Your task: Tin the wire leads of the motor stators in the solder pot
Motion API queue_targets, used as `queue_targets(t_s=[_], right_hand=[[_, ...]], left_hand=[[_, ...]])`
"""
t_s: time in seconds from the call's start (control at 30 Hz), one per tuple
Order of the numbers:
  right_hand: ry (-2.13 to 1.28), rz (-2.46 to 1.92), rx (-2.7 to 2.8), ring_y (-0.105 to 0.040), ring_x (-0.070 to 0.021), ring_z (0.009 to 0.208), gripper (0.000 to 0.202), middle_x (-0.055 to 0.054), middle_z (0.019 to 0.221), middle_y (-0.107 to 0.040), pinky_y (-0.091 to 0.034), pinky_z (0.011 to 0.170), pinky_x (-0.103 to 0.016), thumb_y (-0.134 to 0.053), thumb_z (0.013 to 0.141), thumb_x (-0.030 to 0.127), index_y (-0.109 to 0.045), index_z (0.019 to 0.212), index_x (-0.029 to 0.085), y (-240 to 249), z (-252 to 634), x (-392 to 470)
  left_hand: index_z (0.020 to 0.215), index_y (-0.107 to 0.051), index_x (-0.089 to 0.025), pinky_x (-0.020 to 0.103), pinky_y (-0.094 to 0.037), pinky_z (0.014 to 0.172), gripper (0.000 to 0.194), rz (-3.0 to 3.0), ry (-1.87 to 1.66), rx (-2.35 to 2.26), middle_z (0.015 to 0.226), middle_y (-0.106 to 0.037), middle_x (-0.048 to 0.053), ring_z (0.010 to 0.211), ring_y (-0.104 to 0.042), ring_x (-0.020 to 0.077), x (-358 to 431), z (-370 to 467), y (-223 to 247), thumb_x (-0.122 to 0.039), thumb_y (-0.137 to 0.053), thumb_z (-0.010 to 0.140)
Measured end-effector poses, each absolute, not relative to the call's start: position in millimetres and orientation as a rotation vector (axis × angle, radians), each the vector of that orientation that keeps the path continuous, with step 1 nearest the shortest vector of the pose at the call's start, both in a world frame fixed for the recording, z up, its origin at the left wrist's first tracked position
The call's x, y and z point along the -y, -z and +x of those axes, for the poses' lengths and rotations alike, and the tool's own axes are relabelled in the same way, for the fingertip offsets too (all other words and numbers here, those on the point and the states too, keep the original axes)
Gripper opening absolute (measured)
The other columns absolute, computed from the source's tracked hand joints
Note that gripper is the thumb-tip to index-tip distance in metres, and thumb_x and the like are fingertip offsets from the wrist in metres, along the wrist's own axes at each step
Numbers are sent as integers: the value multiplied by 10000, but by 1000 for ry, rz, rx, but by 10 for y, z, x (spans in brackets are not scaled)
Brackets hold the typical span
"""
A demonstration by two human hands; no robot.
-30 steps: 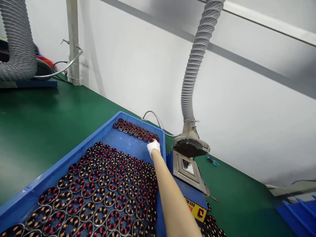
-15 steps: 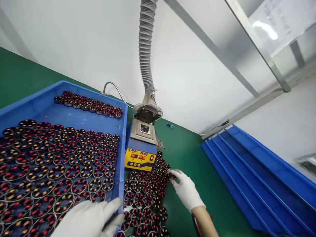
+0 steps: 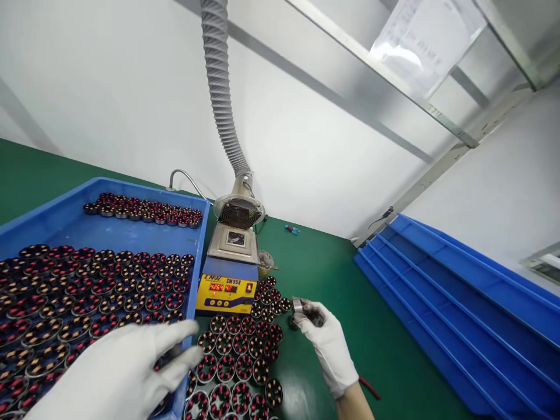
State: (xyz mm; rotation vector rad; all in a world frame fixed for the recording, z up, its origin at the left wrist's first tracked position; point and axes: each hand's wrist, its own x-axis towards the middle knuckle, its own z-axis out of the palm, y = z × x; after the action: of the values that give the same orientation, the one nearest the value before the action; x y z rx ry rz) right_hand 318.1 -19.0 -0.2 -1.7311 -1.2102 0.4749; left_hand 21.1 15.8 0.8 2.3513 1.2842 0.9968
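My right hand (image 3: pixel 324 341), in a white glove, is closed around a wound motor stator (image 3: pixel 300 306); its grey metal rim shows at the fingertips. It hovers just right of several stators (image 3: pixel 242 366) lying in rows on the green table. Another dark piece, partly hidden, lies beneath the fingers. My left hand (image 3: pixel 126 364), also gloved in white, reaches over the right wall of a blue tray (image 3: pixel 199 245) with thumb and fingers apart. Its palm side is hidden. Inside the tray stand many stators with red and copper-coloured windings (image 3: pixel 105 286).
A yellow and blue heating unit (image 3: pixel 227 294) with red digits stands behind the loose stators, under a fume hood (image 3: pixel 240 209) on a grey hose (image 3: pixel 219 81). Stacked blue trays (image 3: pixel 455 315) lie at right. A red stick (image 3: pixel 370 387) and a small blue-red item (image 3: pixel 292 229) rest on the table (image 3: pixel 324 256).
My right hand has drawn a stator slightly away from the rows and lifted it. The view has shifted, so the tray and heating unit appear further left and lower. My left hand stays at the tray wall.
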Motion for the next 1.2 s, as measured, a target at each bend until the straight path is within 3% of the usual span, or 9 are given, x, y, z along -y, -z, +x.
queue_targets(t_s=[0.07,0.17,0.3,0.5,0.6,0.7,0.9,1.1,1.2], right_hand=[[-552,-1513,1191,-652,-239,743,465,-103,870,-690,-520,663,-363,-654,618,540,-578,922,196,-144,2978,95],[-718,-1003,1122,-655,-240,797,618,-90,887,-691,-527,699,-353,-728,524,578,-558,1005,229,-331,2567,-103],[-737,-790,1091,-621,-178,710,393,-38,775,-668,-511,667,-279,-759,557,492,-630,818,228,-601,2135,-201],[-827,-890,1074,-496,-113,587,343,40,638,-560,-431,552,-212,-824,490,401,-594,680,231,-864,1950,-82],[-893,-921,1161,-507,-142,606,365,35,661,-561,-426,536,-241,-852,425,365,-600,662,248,-871,1979,-89],[-859,-981,1237,-509,-147,637,308,25,679,-537,-427,590,-252,-863,411,353,-645,599,244,-833,2096,-100],[-762,-1000,1456,-532,-169,628,362,-25,730,-556,-424,526,-266,-748,539,564,-710,731,259,-765,2330,-58],[-714,-805,1435,-509,-144,582,201,-11,645,-534,-418,571,-275,-710,669,460,-702,644,261,-740,2269,-105],[-972,-746,1189,-474,-133,584,267,7,603,-491,-400,568,-264,-729,650,454,-635,542,228,-745,2228,-148]], left_hand=[[1016,-651,-309,374,-572,637,267,2574,-1051,-1208,800,-730,-2,669,-681,232,-196,406,-354,-432,-534,810],[1145,-528,-226,320,-577,695,377,2665,-1429,-948,1012,-697,48,843,-675,207,-202,683,-752,-318,-562,781],[1159,-480,-249,271,-554,773,401,2588,-1713,-832,1041,-682,29,913,-653,171,-244,810,-799,-271,-572,769],[1088,-542,-292,259,-514,814,493,2305,-1495,-811,1024,-664,-22,933,-624,157,-294,718,-661,-62,-567,653],[993,-603,-268,250,-510,808,325,2095,-1271,-806,964,-666,-16,896,-624,164,-283,684,-719,-97,-580,718],[1008,-618,-311,228,-484,846,323,2007,-1184,-716,982,-666,-46,916,-613,150,-295,677,-740,-117,-598,750],[1031,-607,-345,199,-477,842,390,2006,-1288,-663,998,-668,-66,930,-616,134,-324,671,-643,-106,-600,724],[1013,-569,-296,191,-498,784,152,2253,-1426,-553,950,-680,-41,854,-635,116,-350,662,-671,-291,-557,861],[991,-553,-244,214,-500,752,138,2481,-1467,-520,935,-683,-5,828,-627,121,-375,671,-699,-330,-478,912]])
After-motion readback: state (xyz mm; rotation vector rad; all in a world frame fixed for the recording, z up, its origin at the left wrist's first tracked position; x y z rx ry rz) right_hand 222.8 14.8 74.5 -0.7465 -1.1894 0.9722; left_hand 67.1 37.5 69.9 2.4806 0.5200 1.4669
